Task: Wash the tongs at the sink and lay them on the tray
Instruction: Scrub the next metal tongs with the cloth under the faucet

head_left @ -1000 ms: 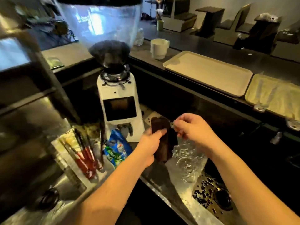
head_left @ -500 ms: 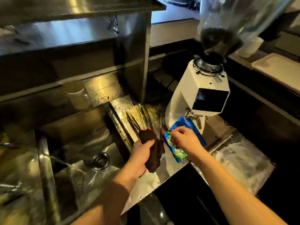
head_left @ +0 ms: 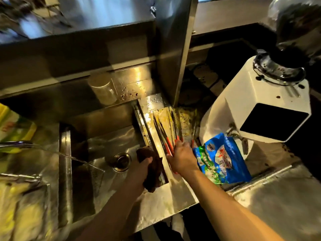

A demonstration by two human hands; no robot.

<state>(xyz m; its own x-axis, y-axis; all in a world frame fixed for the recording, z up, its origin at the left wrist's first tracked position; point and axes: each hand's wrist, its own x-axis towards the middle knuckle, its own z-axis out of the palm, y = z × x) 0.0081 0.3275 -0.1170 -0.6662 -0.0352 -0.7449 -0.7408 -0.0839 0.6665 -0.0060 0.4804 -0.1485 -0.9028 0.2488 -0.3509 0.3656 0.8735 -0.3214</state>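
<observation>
Tongs [head_left: 166, 136] lie in a bundle on the steel ledge just right of the sink [head_left: 107, 145], red grips toward me, and my right hand [head_left: 181, 156] is down on those grips, fingers curled over them, though I can't tell if they've closed around a pair. My left hand [head_left: 144, 168], nearer the basin, is clamped on a dark cloth [head_left: 152, 171] at the sink's edge, forearm reaching in low. I'd judge them light, stiff and slick with wet, so grab the red ends; beyond, water runs from the tap [head_left: 15, 144], and the grinder [head_left: 257, 105] stands to the right.
</observation>
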